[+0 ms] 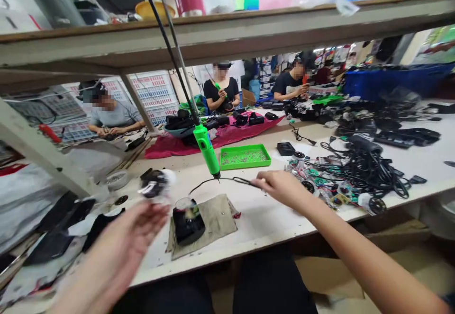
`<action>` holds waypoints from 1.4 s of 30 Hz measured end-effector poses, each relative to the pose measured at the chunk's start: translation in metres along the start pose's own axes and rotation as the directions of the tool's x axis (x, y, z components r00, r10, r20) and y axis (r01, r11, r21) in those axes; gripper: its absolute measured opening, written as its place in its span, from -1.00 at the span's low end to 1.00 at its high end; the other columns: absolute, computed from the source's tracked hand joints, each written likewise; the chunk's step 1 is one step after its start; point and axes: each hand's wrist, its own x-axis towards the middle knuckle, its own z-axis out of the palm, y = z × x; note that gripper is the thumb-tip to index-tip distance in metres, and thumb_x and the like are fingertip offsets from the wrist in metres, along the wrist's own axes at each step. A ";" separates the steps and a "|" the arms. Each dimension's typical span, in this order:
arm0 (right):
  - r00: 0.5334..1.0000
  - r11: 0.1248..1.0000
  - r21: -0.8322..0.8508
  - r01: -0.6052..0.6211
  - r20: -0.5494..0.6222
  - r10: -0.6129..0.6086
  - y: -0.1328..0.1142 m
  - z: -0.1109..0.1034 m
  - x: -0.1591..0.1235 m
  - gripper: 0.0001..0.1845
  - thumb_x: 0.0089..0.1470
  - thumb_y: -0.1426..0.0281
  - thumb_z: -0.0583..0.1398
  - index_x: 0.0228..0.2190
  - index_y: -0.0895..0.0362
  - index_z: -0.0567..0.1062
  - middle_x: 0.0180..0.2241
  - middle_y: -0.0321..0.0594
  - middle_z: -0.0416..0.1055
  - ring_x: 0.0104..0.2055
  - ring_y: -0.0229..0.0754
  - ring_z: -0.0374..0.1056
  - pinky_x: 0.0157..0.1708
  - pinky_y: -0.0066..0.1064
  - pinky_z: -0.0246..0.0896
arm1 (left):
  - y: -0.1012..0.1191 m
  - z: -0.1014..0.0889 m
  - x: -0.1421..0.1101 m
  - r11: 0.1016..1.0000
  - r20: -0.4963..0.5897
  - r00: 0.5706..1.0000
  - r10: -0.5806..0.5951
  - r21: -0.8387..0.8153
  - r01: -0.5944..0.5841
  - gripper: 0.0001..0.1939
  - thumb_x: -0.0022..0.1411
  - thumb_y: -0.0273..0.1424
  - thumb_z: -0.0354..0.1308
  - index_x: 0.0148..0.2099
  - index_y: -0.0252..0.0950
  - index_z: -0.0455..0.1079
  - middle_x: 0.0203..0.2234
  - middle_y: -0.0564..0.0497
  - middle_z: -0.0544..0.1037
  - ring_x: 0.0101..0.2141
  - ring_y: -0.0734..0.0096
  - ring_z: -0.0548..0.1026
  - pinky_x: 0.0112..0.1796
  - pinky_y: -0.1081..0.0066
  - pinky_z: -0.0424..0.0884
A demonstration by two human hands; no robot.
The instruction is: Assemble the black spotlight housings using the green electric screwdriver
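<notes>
Both hands show from here: the fingers of my right hand (280, 187) pinch narrowly on a thin black wire (227, 179) just beside the hanging green soldering iron (206, 150). My blurred left hand (121, 243) spreads below a round black part (154, 183), hold unclear; tangled cables (366, 174) crowd the bench (256, 226).

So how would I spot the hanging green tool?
Start at the long white workbench. Over it, a bright green soldering iron hangs tip-down from a black cord. Its green neighbour, a flat tray of small parts, lies on the bench instead.
</notes>
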 end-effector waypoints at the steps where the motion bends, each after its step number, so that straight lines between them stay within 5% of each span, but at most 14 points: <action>1: 0.998 1.000 -0.015 0.001 -0.056 -0.002 0.011 0.001 0.002 -0.68 0.17 0.21 0.13 -0.45 0.13 0.55 -0.49 -0.13 0.45 -0.39 -0.11 0.39 -0.34 -0.33 0.25 | -0.011 0.009 -0.006 0.989 -0.005 0.991 -0.134 -0.057 0.133 -0.82 0.30 -0.44 0.03 -0.32 -0.33 0.42 -0.42 -0.04 0.58 -0.37 0.41 0.57 -0.26 0.37 0.52; 3: 0.991 0.999 -0.011 0.038 -0.125 -0.039 0.021 0.016 0.001 -0.74 0.18 0.22 0.13 -0.32 0.11 0.53 -0.28 -0.06 0.46 -0.20 -0.04 0.40 -0.19 -0.23 0.27 | -0.033 0.034 -0.016 0.923 0.055 0.935 -0.350 -0.150 0.355 -0.79 0.26 -0.50 0.04 -0.42 -0.32 0.42 -0.51 -0.04 0.59 -0.44 0.46 0.57 -0.31 0.48 0.50; 5: 0.982 0.993 0.038 0.111 -0.158 -0.104 0.020 0.041 -0.008 -0.76 0.23 0.26 0.06 -0.20 0.07 0.47 -0.20 -0.09 0.45 -0.11 -0.07 0.39 -0.10 -0.21 0.29 | -0.053 0.060 -0.020 0.875 0.143 0.890 -0.433 -0.170 0.453 -0.81 0.24 -0.51 0.09 -0.43 -0.34 0.43 -0.52 -0.04 0.59 -0.47 0.49 0.56 -0.35 0.52 0.48; 11: 0.947 0.959 0.135 0.250 -0.241 -0.213 0.016 0.096 -0.033 -0.51 0.11 0.26 0.22 0.05 0.04 0.24 0.07 -0.04 0.30 0.14 -0.01 0.24 0.07 -0.11 0.24 | -0.078 0.094 -0.025 0.840 0.185 0.869 -0.459 -0.230 0.492 -0.86 0.06 -0.46 0.26 -0.49 -0.33 0.39 -0.61 0.07 0.51 -0.59 0.59 0.43 -0.46 0.56 0.39; 17: 0.951 0.966 0.198 0.167 -0.292 -0.104 0.026 0.095 -0.041 -0.48 0.13 0.28 0.20 0.07 0.07 0.16 0.04 0.01 0.27 0.13 0.01 0.23 0.09 -0.02 0.22 | -0.075 0.097 -0.034 0.817 0.229 0.853 -0.469 -0.255 0.518 -0.71 -0.24 -0.33 0.43 -0.54 -0.32 0.37 -0.64 0.13 0.42 -0.59 0.59 0.34 -0.47 0.54 0.34; 23: 0.969 0.902 0.421 0.098 -0.246 0.009 0.015 0.104 -0.047 -0.60 0.26 0.24 0.00 0.10 0.05 0.13 0.06 -0.02 0.24 -0.02 -0.11 0.37 -0.07 -0.24 0.37 | -0.090 0.092 -0.025 0.899 0.252 0.916 -0.311 -0.234 0.370 -0.68 -0.15 -0.20 0.41 -0.49 -0.32 0.42 -0.57 0.08 0.48 -0.54 0.59 0.32 -0.40 0.54 0.31; 29: 0.958 0.895 0.445 -0.019 -0.249 0.144 0.006 0.126 -0.038 -0.61 0.17 0.29 0.16 0.01 -0.01 0.19 -0.12 -0.19 0.36 -0.17 -0.23 0.41 -0.19 -0.43 0.39 | -0.091 0.084 -0.017 0.868 0.276 0.896 -0.348 -0.266 0.419 -0.69 -0.13 -0.20 0.38 -0.49 -0.32 0.40 -0.58 0.10 0.45 -0.51 0.55 0.32 -0.37 0.50 0.31; 42: 0.979 0.988 0.126 0.094 -0.192 -0.069 0.010 0.120 -0.023 -0.59 0.20 0.49 0.10 0.06 -0.07 0.33 -0.13 -0.22 0.47 -0.22 -0.29 0.45 -0.22 -0.52 0.39 | -0.088 0.061 0.005 0.817 0.298 0.836 -0.461 -0.226 0.531 -0.64 -0.19 -0.17 0.36 -0.45 -0.33 0.38 -0.57 0.04 0.54 -0.50 0.48 0.45 -0.35 0.45 0.36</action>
